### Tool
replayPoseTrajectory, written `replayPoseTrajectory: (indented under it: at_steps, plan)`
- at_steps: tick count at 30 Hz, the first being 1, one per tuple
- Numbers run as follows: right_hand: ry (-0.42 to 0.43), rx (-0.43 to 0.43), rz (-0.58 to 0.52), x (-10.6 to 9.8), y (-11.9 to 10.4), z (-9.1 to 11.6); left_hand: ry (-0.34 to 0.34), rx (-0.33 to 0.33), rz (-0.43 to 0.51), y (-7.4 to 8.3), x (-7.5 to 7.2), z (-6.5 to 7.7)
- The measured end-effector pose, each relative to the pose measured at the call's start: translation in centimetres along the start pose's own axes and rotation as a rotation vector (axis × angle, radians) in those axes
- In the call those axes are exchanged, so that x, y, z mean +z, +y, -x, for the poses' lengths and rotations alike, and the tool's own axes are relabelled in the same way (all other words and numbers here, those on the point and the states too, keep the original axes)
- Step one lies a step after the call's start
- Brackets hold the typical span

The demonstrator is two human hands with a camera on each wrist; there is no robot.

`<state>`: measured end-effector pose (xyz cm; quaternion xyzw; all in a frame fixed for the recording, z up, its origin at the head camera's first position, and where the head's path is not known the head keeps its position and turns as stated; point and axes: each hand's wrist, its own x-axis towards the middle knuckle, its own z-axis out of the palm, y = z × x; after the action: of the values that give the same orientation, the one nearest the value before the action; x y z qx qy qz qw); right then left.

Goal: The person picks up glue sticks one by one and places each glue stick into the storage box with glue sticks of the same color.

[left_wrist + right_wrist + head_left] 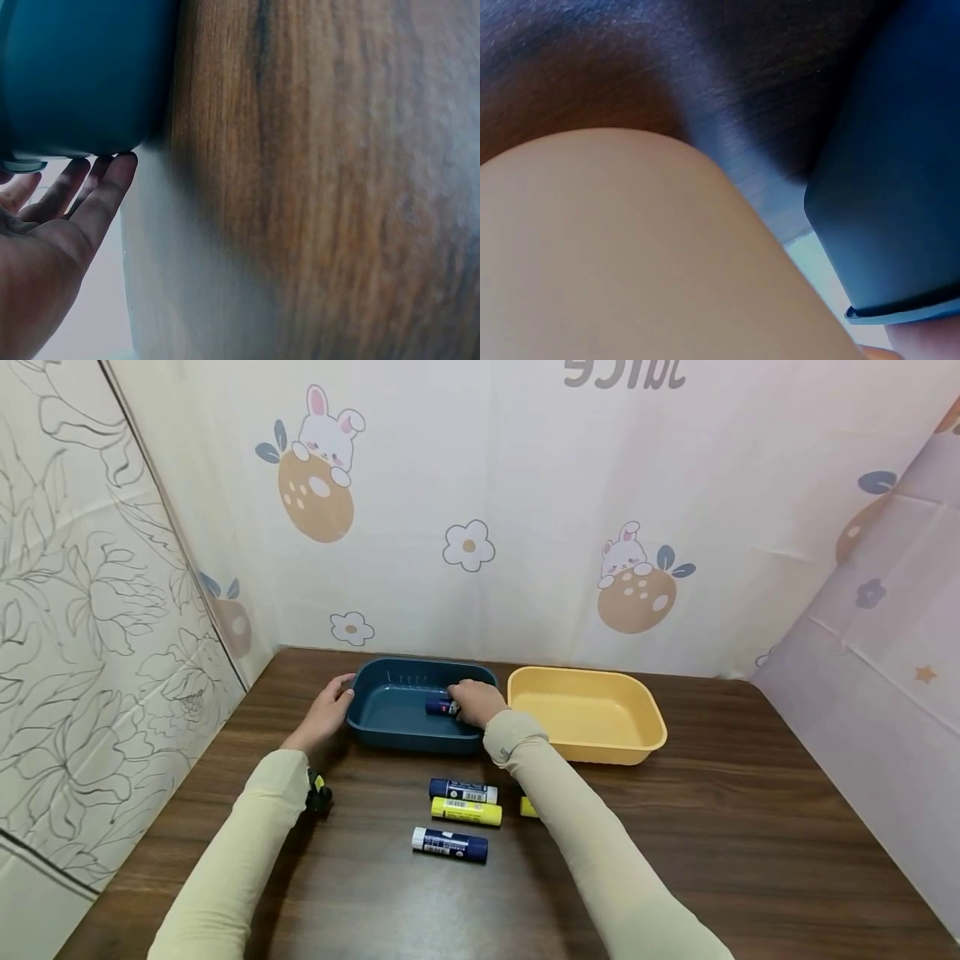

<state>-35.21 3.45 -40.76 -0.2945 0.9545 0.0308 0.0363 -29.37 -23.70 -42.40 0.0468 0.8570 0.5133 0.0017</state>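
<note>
My right hand (pixel 480 702) reaches over the right side of a dark blue plastic bin (pixel 416 742) and grips a navy glue stick (pixel 438 705) low inside it. Part of that glue stick is hidden by the fingers. At the bin's left end is my left hand (pixel 326 714). In the left wrist view, the straight fingers (pixel 105 195) of that hand rest their tips against the bin's outer wall. Only a sliver of the right hand shows at the lower edge of the right wrist view, by the blue bin's rim (pixel 907 309).
A yellow bin (pixel 600 752) stands right of the blue one. On the wooden table (pixel 360 893) in front lie a navy glue stick with a white end (pixel 462 791), a yellow glue stick (pixel 467 811) and another navy one (pixel 450 844). A yellow object (pixel 528 807) is partly behind the right sleeve.
</note>
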Motion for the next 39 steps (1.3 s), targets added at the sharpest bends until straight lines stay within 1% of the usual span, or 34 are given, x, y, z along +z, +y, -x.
replayPoseTrajectory:
  at_steps: [6,9,13,18,20,23,26,29,34,36,39]
  plan:
    - [-0.023,0.002,0.002,-0.3,0.1,0.3,-0.015,-0.014,-0.001,0.1,0.1,0.0]
    - [-0.019,-0.02,0.008,-0.9,0.1,0.6,-0.015,-0.022,0.004,0.0,0.0,0.1]
    - [0.003,-0.051,-0.005,-2.2,0.3,1.6,-0.015,-0.023,0.005,-0.4,0.0,0.3]
    - [0.048,-0.081,-0.046,-5.1,0.5,4.1,-0.023,-0.019,-0.007,-0.2,-0.2,0.5]
    - [0.078,-0.115,-0.066,-6.2,0.6,5.5,-0.027,-0.02,-0.012,0.0,-0.2,0.4]
    - [0.127,-0.162,-0.086,-7.2,0.8,7.8,-0.03,-0.013,-0.026,0.3,-0.2,0.2]
    - [0.195,-0.226,-0.09,-7.4,0.8,10.0,-0.029,-0.005,-0.03,0.4,-0.2,0.0]
    - [0.25,-0.281,-0.076,-7.1,0.4,12.0,-0.035,-0.011,-0.026,0.4,-0.2,-0.1]
    - [0.266,-0.316,-0.113,-5.9,-0.3,14.8,-0.041,-0.032,-0.018,0.4,-0.1,0.0]
    - [0.263,-0.331,-0.133,-5.4,-0.7,15.7,-0.037,-0.026,-0.015,0.4,-0.1,0.0]
    - [0.261,-0.374,-0.155,-4.7,-1.3,16.8,-0.03,-0.012,-0.015,0.4,-0.2,0.0]
